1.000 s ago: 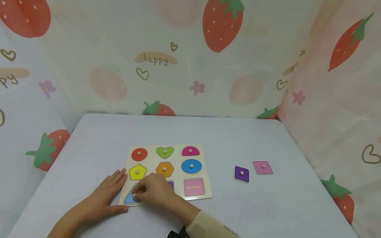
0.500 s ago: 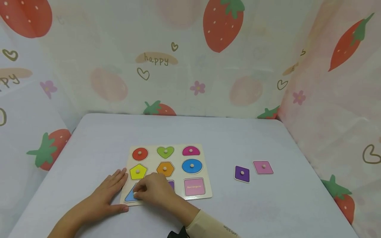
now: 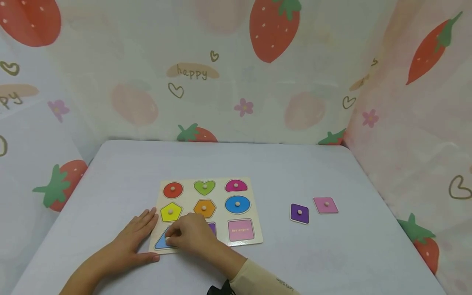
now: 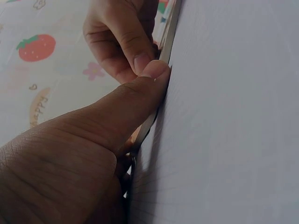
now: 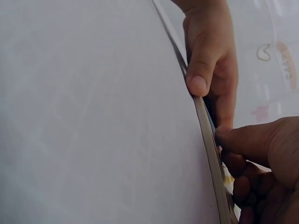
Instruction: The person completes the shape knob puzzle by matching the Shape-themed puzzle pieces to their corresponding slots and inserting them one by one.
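Observation:
A cream wooden knob-puzzle board (image 3: 220, 188) lies left of the table's middle. My right hand (image 3: 193, 234) reaches over its lower left part and pinches the knob of the blue triangle piece (image 3: 161, 243), which lies at the board's lower left corner, partly hidden by the fingers. My left hand (image 3: 129, 241) lies with straight fingers along the board's left edge, thumb at the near corner. In the left wrist view, the left thumb (image 4: 140, 91) is close to the right fingertips. In the right wrist view, the right thumb (image 5: 247, 140) is just above the board's edge.
Knobbed shapes, such as a red circle (image 3: 173, 189) and a blue ellipse (image 3: 237, 204), sit in the board. A pink spot marked "Rectangular" (image 3: 241, 230) has no piece. To the right lie a purple piece (image 3: 299, 214) and a pink piece (image 3: 325, 205). Strawberry-print cloth (image 3: 199, 102) surrounds the table.

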Demonstrator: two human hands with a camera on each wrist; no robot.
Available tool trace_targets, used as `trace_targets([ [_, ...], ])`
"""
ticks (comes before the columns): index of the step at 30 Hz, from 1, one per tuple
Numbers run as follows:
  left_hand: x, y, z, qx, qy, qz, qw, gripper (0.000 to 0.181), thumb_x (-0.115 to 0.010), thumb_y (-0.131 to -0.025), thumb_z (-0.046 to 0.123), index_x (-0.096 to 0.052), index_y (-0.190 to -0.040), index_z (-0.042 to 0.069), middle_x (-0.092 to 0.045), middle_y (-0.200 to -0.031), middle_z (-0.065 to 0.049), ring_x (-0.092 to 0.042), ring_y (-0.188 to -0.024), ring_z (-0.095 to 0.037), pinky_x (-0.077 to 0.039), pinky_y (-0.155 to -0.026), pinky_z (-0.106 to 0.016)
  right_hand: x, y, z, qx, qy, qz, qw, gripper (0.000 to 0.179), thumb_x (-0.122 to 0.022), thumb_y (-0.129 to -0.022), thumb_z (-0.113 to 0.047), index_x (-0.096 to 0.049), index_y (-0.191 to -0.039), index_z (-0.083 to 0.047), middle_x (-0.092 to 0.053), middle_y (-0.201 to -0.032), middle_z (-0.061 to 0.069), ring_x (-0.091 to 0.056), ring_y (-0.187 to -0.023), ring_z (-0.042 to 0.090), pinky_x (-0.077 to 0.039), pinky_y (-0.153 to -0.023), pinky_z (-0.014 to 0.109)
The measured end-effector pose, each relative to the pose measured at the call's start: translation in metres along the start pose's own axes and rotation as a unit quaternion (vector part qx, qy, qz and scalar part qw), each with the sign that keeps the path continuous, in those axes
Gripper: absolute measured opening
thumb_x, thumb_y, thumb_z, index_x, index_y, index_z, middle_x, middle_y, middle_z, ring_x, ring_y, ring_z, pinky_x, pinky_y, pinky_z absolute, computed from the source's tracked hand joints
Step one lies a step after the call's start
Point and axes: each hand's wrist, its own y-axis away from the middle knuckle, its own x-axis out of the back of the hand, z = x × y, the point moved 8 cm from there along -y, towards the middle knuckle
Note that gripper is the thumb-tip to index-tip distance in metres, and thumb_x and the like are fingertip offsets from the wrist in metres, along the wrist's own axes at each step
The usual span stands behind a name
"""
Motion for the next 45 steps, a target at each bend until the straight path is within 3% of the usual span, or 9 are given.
trace_targets([
  [8, -0.004, 0.001, -0.003, 0.008, 0.002, 0.002, 1.0, 0.111, -0.074, -0.08, 0.068, -0.031, -0.161, 0.006, -0.022, -0.17, -0.014, -0.012, -0.157, -0.04, 0.016, -0.109, -0.002, 0.002, 0.001, -0.003, 0.011, 0.009, -0.034, 0.9993, 0.009, -0.083, -0.088, -0.031, -0.083, -0.097, -0.031, -0.058, -0.063, -0.026, -0.05, -0.071, -0.007, -0.039, -0.066, 0.01],
  [13, -0.005, 0.001, -0.003, 0.004, 0.002, 0.006, 1.0, 0.11, -0.074, -0.08, 0.067, -0.032, -0.16, 0.005, -0.022, -0.17, -0.015, -0.013, -0.156, -0.041, 0.016, -0.11, -0.002, 0.005, 0.004, 0.002, -0.006, -0.022, -0.059, 0.998, 0.015, -0.083, -0.088, -0.028, -0.082, -0.102, -0.03, -0.061, -0.069, -0.025, -0.053, -0.075, -0.006, -0.044, -0.07, 0.01],
  [20, -0.007, 0.0, -0.009, 0.03, 0.002, -0.006, 0.9995, 0.113, -0.075, -0.077, 0.069, -0.03, -0.162, 0.008, -0.019, -0.171, -0.011, -0.01, -0.158, -0.038, 0.017, -0.108, -0.002, 0.015, 0.005, 0.009, -0.023, -0.051, -0.062, 0.9965, 0.02, -0.082, -0.088, -0.024, -0.081, -0.107, -0.03, -0.064, -0.076, -0.025, -0.055, -0.077, -0.005, -0.048, -0.067, 0.012],
  [27, -0.009, -0.001, -0.009, 0.022, 0.001, 0.002, 0.9998, 0.114, -0.074, -0.077, 0.071, -0.031, -0.162, 0.009, -0.021, -0.171, -0.01, -0.011, -0.158, -0.038, 0.015, -0.109, 0.0, 0.032, 0.008, 0.016, -0.019, -0.066, -0.07, 0.9952, 0.02, -0.081, -0.089, -0.025, -0.081, -0.109, -0.03, -0.067, -0.085, -0.024, -0.057, -0.082, -0.003, -0.05, -0.068, 0.014],
  [33, -0.006, -0.002, -0.007, 0.027, 0.001, 0.002, 0.9996, 0.113, -0.074, -0.077, 0.07, -0.03, -0.162, 0.009, -0.02, -0.171, -0.011, -0.01, -0.158, -0.037, 0.017, -0.108, -0.001, 0.062, 0.014, 0.033, 0.006, -0.094, -0.043, 0.9946, 0.021, -0.079, -0.091, -0.023, -0.08, -0.112, -0.024, -0.071, -0.096, -0.018, -0.061, -0.094, 0.001, -0.053, -0.082, 0.017],
  [37, -0.005, -0.002, -0.007, 0.032, -0.004, -0.003, 0.9995, 0.114, -0.074, -0.077, 0.071, -0.03, -0.162, 0.009, -0.02, -0.171, -0.01, -0.01, -0.158, -0.036, 0.017, -0.108, -0.001, 0.084, 0.022, 0.05, 0.003, -0.097, -0.016, 0.9951, 0.02, -0.079, -0.091, -0.023, -0.079, -0.111, -0.021, -0.072, -0.098, -0.017, -0.062, -0.098, 0.008, -0.054, -0.085, 0.022],
  [45, -0.006, -0.004, -0.005, 0.029, 0.0, -0.004, 0.9996, 0.113, -0.075, -0.077, 0.07, -0.031, -0.161, 0.008, -0.021, -0.171, -0.01, -0.011, -0.158, -0.038, 0.017, -0.107, 0.0, 0.115, 0.051, 0.083, -0.003, -0.118, 0.027, 0.9926, 0.023, -0.078, -0.093, -0.021, -0.077, -0.115, -0.015, -0.074, -0.108, -0.009, -0.066, -0.106, 0.024, -0.057, -0.096, 0.044],
])
